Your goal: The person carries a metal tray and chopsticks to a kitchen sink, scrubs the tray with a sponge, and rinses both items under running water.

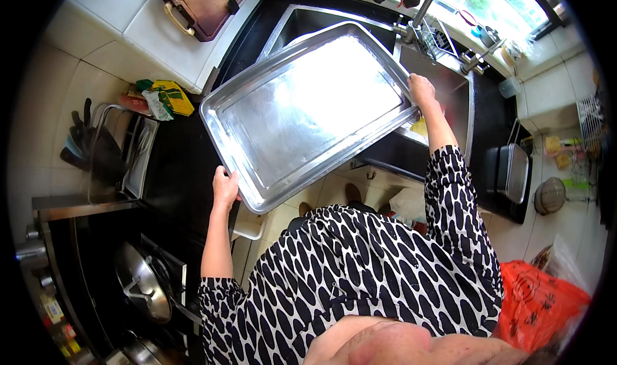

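A large rectangular stainless-steel tray (pixel 289 124) with a raised rim is held up before me, tilted, its inner face towards my eyes. Bright window light glares off its upper part. My left hand (pixel 226 187) grips the rim near the lower left corner, thumb on the inside. At the right short side, my right hand (pixel 422 90) has hold of the rim. Behind the tray is a double sink (pixel 434 61), partly covered by it. Something yellow (pixel 419 126) shows in the right basin, just below the tray's edge.
A faucet (pixel 419 15) rises behind the sink. Left stand a knife rack (pixel 103 148), food packets (pixel 168 97) and a cutting board (pixel 207 3). A lidded pan (pixel 144 288) sits on the stove. Right are rectangular containers (pixel 513 172) and a red plastic bag (pixel 537 302).
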A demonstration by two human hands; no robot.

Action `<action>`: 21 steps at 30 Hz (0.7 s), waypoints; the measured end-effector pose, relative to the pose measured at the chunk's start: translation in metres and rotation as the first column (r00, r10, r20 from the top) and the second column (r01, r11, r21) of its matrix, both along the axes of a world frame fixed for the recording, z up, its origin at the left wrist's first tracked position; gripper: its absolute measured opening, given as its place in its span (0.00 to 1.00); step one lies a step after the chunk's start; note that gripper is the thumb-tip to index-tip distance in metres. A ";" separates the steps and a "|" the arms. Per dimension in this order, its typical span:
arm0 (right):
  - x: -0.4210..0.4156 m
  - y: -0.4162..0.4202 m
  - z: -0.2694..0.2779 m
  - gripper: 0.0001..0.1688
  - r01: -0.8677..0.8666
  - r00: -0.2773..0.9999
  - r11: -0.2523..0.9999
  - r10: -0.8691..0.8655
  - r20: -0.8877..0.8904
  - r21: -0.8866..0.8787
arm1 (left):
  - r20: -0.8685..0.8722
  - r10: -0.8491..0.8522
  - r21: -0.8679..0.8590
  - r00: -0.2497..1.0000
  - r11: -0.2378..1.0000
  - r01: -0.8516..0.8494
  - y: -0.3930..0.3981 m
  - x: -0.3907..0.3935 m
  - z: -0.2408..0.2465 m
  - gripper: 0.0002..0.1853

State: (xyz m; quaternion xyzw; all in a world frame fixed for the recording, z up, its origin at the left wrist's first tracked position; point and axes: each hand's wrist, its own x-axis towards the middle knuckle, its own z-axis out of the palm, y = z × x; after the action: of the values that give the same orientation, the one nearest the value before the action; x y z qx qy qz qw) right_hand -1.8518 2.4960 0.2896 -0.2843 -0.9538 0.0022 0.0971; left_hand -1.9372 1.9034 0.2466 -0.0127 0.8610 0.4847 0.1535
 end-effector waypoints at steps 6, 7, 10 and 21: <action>-0.044 0.009 -0.010 0.14 -0.128 0.992 0.991 0.128 0.009 0.024 | 0.079 0.059 -0.035 0.995 0.998 -0.057 -0.014 0.031 -0.019 0.11; -0.055 -0.010 -0.006 0.15 -0.128 0.992 0.992 0.129 -0.015 0.012 | 0.024 0.057 -0.076 0.998 0.996 -0.055 -0.029 0.036 -0.037 0.11; -0.063 -0.054 0.009 0.16 0.056 0.990 0.997 -0.047 -0.134 0.058 | 0.099 0.178 -0.018 0.979 0.984 -0.178 -0.040 0.058 -0.047 0.13; 0.053 -0.212 0.031 0.26 -0.055 0.998 0.628 0.036 -0.042 -0.776 | -0.124 -0.061 -0.579 0.990 0.815 -0.022 -0.067 0.038 0.000 0.27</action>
State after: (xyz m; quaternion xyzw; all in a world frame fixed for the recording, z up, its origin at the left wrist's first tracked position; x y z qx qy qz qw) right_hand -1.7988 2.2836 0.3201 -0.2744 -0.8655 0.4184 -0.0242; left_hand -1.8995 1.8361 0.2470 -0.0166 0.9762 0.1978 0.0878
